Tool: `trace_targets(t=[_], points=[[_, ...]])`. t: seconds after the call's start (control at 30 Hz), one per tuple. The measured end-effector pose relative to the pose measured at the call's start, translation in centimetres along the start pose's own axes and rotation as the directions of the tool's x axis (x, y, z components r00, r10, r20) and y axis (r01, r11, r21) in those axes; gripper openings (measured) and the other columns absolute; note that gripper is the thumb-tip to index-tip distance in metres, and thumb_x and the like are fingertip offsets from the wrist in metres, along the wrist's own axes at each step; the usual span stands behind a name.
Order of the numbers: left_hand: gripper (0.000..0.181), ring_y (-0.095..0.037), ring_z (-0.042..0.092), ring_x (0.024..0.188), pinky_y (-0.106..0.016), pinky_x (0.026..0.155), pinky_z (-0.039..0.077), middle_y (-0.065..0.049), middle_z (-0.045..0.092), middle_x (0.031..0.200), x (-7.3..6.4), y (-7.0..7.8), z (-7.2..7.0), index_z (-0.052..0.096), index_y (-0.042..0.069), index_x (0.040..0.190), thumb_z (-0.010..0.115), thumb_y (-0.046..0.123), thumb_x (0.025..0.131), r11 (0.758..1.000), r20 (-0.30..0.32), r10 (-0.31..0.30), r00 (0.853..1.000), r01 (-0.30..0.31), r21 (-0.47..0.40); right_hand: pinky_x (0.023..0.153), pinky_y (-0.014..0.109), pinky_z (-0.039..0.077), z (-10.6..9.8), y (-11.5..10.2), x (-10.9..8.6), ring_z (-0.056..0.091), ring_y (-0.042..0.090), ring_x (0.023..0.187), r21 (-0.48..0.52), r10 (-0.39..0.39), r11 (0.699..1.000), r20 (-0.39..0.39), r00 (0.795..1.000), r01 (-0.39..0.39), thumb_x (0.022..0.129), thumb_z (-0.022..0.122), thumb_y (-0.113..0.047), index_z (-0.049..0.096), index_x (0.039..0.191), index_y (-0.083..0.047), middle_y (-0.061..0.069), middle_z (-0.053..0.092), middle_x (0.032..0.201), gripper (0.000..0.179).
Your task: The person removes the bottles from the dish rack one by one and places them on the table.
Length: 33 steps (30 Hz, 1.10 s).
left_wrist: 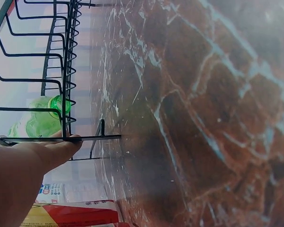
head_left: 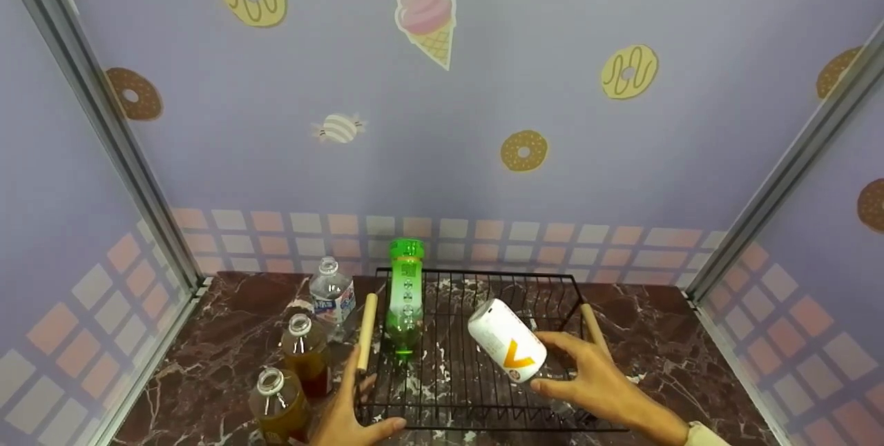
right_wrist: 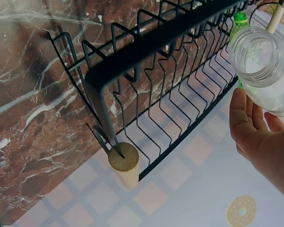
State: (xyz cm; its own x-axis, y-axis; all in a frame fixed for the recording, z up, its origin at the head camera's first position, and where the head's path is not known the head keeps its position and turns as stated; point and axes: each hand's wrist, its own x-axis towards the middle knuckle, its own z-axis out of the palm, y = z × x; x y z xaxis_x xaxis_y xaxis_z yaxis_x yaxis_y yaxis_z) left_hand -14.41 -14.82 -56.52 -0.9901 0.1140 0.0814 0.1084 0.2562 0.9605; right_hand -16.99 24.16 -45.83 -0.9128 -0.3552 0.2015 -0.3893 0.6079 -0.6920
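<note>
My right hand [head_left: 587, 384] holds a bottle [head_left: 507, 339] with a white wrap and an orange V mark, tilted over the wire basket. Its clear, threaded mouth [right_wrist: 258, 56] is uncapped and faces down in the right wrist view. At the black wire basket's [head_left: 476, 273] left front corner, my left hand [head_left: 349, 404] grips the frame, thumb across the front and fingers by the left wooden handle [head_left: 368, 328]. Inside the basket's left side a green bottle [head_left: 406, 301] stands neck down; its neck [left_wrist: 57, 106] shows through the wires in the left wrist view.
Left of the basket stand several uncapped bottles: a clear one [head_left: 333, 297] at the back and two with brown liquid, a middle one [head_left: 306, 356] and a front one [head_left: 280, 408]. The basket's right wooden handle [head_left: 594, 328] is beside my right hand. Patterned walls enclose the marbled tabletop [head_left: 228, 335].
</note>
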Motion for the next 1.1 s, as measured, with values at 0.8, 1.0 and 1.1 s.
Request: trace_targets(t=[0.8, 1.0, 1.1], points=[[0.124, -0.057, 0.040, 0.134, -0.074, 0.101, 0.040, -0.040, 0.015, 0.158, -0.4, 0.8, 0.1, 0.001, 0.008, 0.162, 0.088, 0.034, 0.077, 0.990, -0.029, -0.020, 0.999, 0.024, 0.141, 0.099, 0.037, 0.054, 0.4, -0.5, -0.9, 0.061, 0.014, 0.116, 0.049, -0.077, 0.996, 0.146, 0.986, 0.070, 0.080, 0.086, -0.034, 0.059, 0.139, -0.023, -0.010, 0.063, 0.129, 0.065], [0.121, -0.062, 0.023, 0.141, -0.080, 0.105, 0.028, -0.036, 0.014, 0.160, -0.9, 1.4, 0.1, 0.011, 0.001, 0.160, 0.088, 0.042, 0.076, 0.973, -0.051, 0.055, 0.997, -0.042, 0.227, 0.100, 0.037, 0.053, 0.3, -0.8, -1.2, 0.061, 0.014, 0.117, 0.058, -0.086, 0.995, 0.176, 0.981, 0.077, 0.081, 0.085, -0.034, 0.058, 0.139, -0.027, -0.013, 0.064, 0.124, 0.064], [0.118, -0.062, 0.024, 0.140, -0.080, 0.103, 0.029, -0.035, 0.015, 0.159, -1.2, 1.8, 0.1, 0.017, -0.002, 0.158, 0.088, 0.043, 0.075, 0.959, -0.064, 0.123, 0.990, -0.102, 0.266, 0.100, 0.039, 0.053, 0.2, -1.0, -1.3, 0.061, 0.015, 0.118, 0.074, -0.074, 0.995, 0.199, 0.977, 0.061, 0.083, 0.084, -0.035, 0.057, 0.140, -0.028, -0.013, 0.063, 0.124, 0.063]])
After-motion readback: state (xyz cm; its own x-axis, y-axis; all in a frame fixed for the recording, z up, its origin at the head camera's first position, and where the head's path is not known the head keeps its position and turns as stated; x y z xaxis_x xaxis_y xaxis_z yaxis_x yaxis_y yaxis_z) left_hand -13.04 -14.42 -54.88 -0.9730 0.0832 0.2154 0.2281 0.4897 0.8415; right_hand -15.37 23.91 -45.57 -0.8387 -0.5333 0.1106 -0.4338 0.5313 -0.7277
